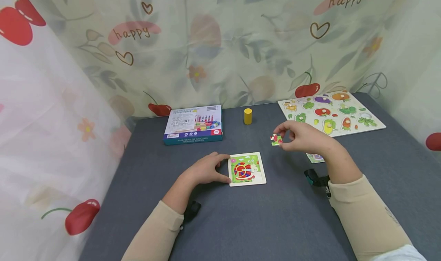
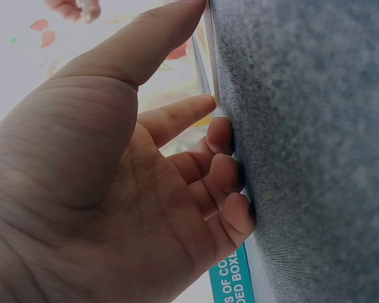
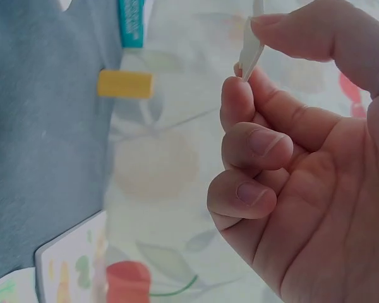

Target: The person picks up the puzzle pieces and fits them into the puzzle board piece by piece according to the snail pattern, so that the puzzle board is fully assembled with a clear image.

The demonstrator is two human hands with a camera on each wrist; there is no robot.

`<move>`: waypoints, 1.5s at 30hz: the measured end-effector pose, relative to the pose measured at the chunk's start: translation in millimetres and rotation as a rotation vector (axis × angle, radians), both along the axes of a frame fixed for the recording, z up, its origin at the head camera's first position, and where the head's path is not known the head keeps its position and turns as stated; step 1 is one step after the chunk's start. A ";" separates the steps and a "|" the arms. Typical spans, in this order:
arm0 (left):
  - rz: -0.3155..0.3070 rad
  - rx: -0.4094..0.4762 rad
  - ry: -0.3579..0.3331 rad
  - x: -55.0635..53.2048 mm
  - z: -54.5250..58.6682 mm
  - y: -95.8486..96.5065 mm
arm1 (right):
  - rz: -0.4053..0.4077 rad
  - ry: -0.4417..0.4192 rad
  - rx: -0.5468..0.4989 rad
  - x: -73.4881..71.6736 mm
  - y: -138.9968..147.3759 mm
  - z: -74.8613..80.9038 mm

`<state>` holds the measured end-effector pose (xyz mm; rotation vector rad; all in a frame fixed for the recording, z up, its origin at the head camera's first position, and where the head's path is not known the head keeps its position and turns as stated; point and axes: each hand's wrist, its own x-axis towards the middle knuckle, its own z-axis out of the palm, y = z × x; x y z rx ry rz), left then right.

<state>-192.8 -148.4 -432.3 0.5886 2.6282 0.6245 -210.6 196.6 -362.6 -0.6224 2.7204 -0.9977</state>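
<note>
A small square jigsaw puzzle board (image 1: 247,183) with a white rim lies on the table, showing a colourful snail on green. Pale bare patches show at the picture's right and lower right. My left hand (image 1: 205,169) touches the board's left edge with thumb and index finger, the other fingers bent against the tabletop in the left wrist view. To the right, above the table, my right hand (image 1: 303,137) pinches a red and green jigsaw piece (image 1: 276,140) between thumb and fingers. That piece (image 3: 252,47) appears edge-on in the right wrist view.
A teal and white boxed set (image 1: 193,125) lies at the back left. A yellow cylinder (image 1: 247,116) stands at the back middle. The vegetable peg board (image 1: 344,113) occupies the back right; another printed board (image 1: 315,158) is partly hidden under my right forearm. A patterned curtain hangs behind.
</note>
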 end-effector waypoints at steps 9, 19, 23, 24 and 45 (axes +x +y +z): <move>0.006 -0.006 0.002 -1.1 -3.1 -0.6 | 0.074 0.064 0.009 20.5 -15.1 17.5; 0.005 -0.011 0.003 -0.4 -3.5 -1.2 | 0.212 0.017 0.004 25.6 -39.3 7.1; 0.008 -0.012 0.000 -0.4 -4.1 -1.5 | 0.247 -0.023 0.034 22.9 -50.1 -4.8; 0.007 -0.012 0.000 -0.6 -4.2 -1.5 | 0.250 -0.032 0.045 22.3 -52.7 -7.7; 0.001 0.002 0.004 -0.9 -4.1 -1.2 | 0.277 -0.087 0.248 17.7 -73.9 -44.2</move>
